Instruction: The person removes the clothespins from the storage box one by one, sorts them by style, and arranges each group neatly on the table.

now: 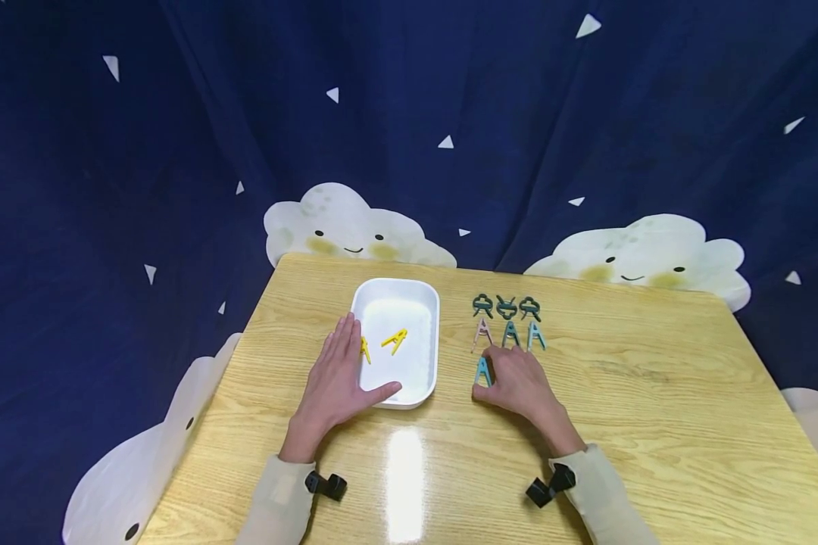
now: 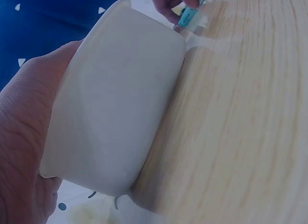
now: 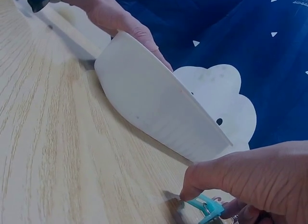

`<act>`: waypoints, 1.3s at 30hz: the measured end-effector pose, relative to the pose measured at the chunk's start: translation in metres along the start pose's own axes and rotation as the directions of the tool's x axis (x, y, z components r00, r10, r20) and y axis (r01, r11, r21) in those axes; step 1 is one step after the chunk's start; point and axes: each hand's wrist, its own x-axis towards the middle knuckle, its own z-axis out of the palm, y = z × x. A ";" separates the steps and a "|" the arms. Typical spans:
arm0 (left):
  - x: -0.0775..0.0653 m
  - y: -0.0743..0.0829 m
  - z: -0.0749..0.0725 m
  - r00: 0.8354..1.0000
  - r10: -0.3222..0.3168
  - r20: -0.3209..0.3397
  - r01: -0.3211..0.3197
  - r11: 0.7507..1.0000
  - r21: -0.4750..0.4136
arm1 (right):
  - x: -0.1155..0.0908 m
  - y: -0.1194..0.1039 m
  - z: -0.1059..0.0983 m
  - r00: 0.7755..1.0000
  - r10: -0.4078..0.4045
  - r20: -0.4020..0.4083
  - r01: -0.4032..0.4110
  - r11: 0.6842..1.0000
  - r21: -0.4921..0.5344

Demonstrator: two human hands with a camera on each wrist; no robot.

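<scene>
A white tray (image 1: 433, 348) lies left of centre with two yellow clothespins (image 1: 395, 341) in it. My left hand (image 1: 337, 378) rests over its left rim, fingers straight and thumb reaching across the near corner, partly covering one clothespin. In the left wrist view the tray's outer wall (image 2: 115, 98) fills the middle. Right of the tray, my right hand (image 1: 521, 382) pinches a turquoise clothespin (image 1: 482, 371) between thumb and fingers, low over the table. The right wrist view shows the thumb at one end of this clothespin (image 3: 209, 207); the other fingers are partly hidden.
Beyond the right hand lie a pink clothespin (image 1: 482, 334), a dark teal clothespin (image 1: 510, 333) and a light blue clothespin (image 1: 535, 335). Three dark green clips (image 1: 507, 307) form a row behind them. A dark blue curtain (image 1: 409, 98) hangs behind the wooden table (image 1: 654, 393).
</scene>
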 end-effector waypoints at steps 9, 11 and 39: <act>0.001 -0.001 0.000 1.000 0.007 -0.012 -0.008 1.000 -0.002 | 0.000 -0.005 -0.008 0.999 -0.021 -0.044 0.024 0.998 0.052; 0.001 -0.001 0.000 1.000 0.006 -0.016 -0.006 1.000 0.001 | 0.002 -0.012 -0.012 0.995 -0.048 -0.092 0.056 0.995 0.087; 0.001 -0.002 0.002 0.999 0.032 -0.030 -0.032 0.999 0.005 | 0.068 -0.113 0.012 0.947 -0.280 -0.158 0.289 0.957 0.033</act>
